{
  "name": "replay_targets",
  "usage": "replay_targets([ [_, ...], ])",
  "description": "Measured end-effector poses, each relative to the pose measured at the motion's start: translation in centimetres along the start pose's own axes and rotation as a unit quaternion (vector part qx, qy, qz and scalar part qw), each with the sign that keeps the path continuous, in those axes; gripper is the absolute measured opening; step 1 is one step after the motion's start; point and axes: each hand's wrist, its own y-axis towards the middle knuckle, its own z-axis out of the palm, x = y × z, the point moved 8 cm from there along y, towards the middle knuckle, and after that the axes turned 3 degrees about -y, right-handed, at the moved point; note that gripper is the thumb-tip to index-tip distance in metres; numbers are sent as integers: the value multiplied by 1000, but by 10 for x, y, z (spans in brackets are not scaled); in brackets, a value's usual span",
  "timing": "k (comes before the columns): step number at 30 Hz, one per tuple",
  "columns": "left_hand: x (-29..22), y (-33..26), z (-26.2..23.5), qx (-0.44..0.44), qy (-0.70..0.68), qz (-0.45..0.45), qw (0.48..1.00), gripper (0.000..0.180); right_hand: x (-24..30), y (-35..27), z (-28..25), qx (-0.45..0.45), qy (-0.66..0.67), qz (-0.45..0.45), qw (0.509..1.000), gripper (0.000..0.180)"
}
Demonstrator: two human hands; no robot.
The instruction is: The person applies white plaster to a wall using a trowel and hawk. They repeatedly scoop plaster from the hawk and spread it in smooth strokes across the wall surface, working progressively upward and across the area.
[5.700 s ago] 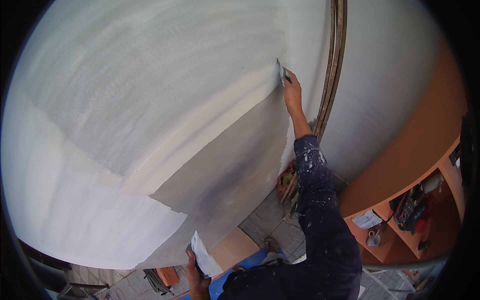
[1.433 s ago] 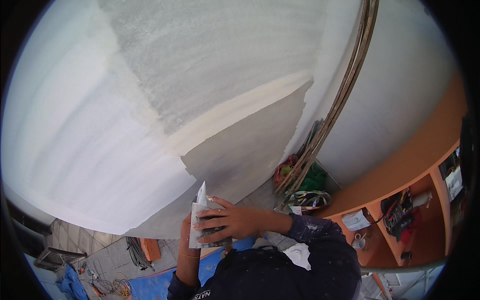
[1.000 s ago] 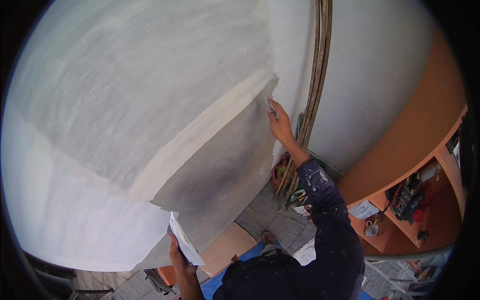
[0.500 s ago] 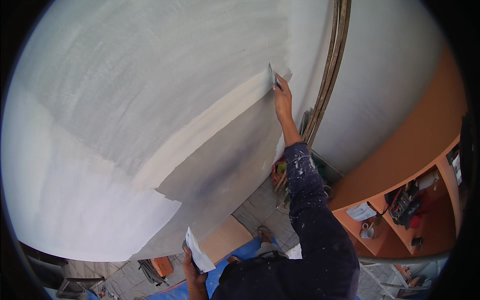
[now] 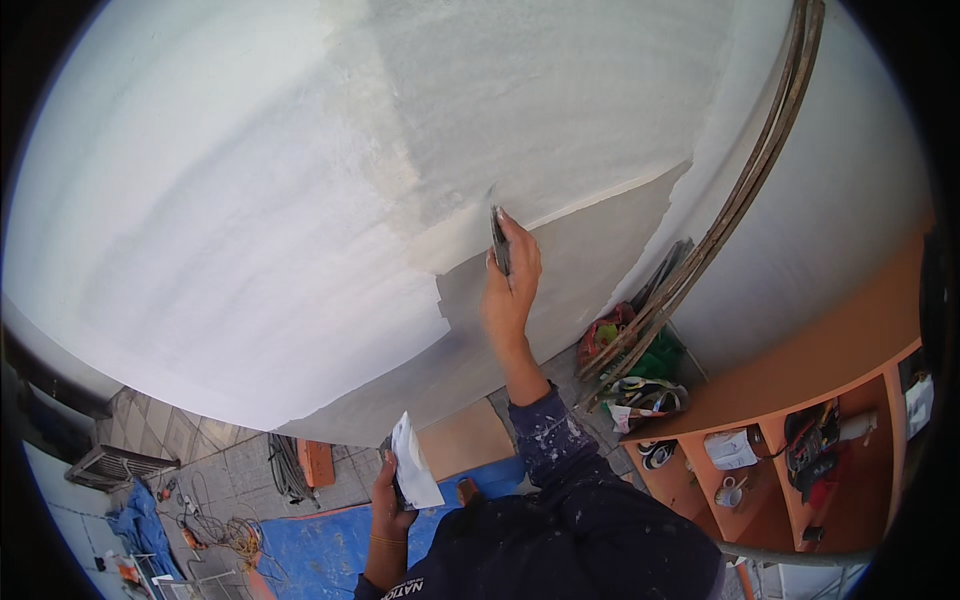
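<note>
My right hand is raised to the wall, its fingers closed round a putty knife with a dark handle; the blade is edge-on and hard to make out. It works at the border between the pale coated area of the wall and a bare grey patch below. Lower down, away from the wall, my left hand grips a flat spreader, whose face looks covered in white filler. The spreader's handle is mostly hidden by my fingers.
Long wooden strips lean against the wall at right, above bags and tools. An orange shelf unit holds tools and a mug. Below lie a blue tarp, a brown board, an orange block and coiled cables.
My right hand with the putty knife has swept left along the wall's border, and the wide cream band there looks narrower. The view has swung left. My left hand still holds the spreader.
</note>
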Motion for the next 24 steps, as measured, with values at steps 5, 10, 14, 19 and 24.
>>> replay_targets([
  [5, -14, -15, -36, -35, -7, 12, 999, 50, 44, -64, 52, 30, -76, -64, 995, 56],
  [10, -21, -12, -35, -17, -23, 14, 999, 47, 63, -110, 77, 124, -128, -115, 977, 61],
  [14, -17, 13, -4, 33, -63, -21, 997, 45, 57, -125, 68, 341, -124, -124, 924, 70],
  [19, -1, 29, 83, 203, -145, -128, 960, 45, 105, -142, -20, 477, 100, -271, 831, 61],
  [24, 6, -4, 162, 218, -129, -178, 951, 45, 123, -139, -78, 433, 39, -349, 830, 61],
])
